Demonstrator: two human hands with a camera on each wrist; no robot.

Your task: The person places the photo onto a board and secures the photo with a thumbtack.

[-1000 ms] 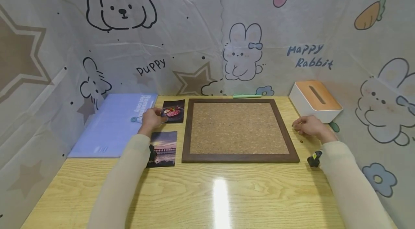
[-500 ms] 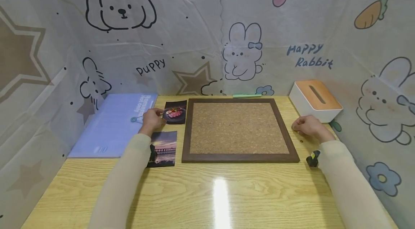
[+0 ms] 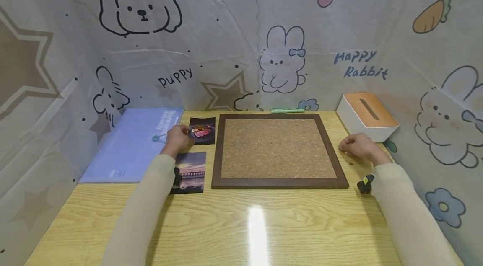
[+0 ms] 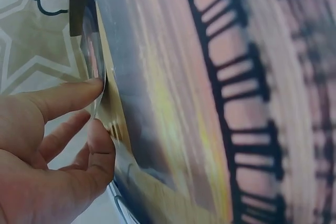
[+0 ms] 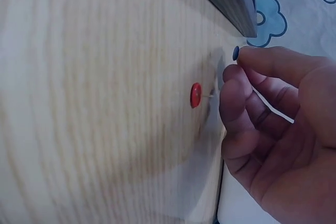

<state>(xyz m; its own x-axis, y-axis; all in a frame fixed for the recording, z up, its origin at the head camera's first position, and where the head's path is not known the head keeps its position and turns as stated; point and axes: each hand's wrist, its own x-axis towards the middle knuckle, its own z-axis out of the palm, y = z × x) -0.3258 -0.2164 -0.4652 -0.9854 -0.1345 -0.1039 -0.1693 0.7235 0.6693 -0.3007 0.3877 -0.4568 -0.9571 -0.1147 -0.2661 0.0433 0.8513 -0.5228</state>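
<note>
My left hand [image 3: 178, 139] pinches the left edge of a food photo [image 3: 202, 131], with the thumb on its face in the left wrist view. The photo shows sliced meat on a dark plate, and its left part is hidden by the fingers. Closer to me lies a sunset pier photo [image 3: 193, 173], large in the left wrist view. Beyond the right side of the cork board [image 3: 279, 148], my right hand [image 3: 358, 147] holds a small blue thumbtack [image 5: 235, 53] at the tips of thumb and index finger. A red thumbtack [image 5: 196, 95] lies beside it on the table.
A blue document folder [image 3: 132, 148] lies at the left, partly under the left hand. A green pen [image 3: 287, 111] sits behind the board's back edge. The tissue box [image 3: 367, 117] stands behind the right hand, near the patterned cloth wall [image 3: 226, 14].
The food photo shifted slightly right toward the board, then back a little left, in the left hand's fingers. The right hand has stayed almost in place.
</note>
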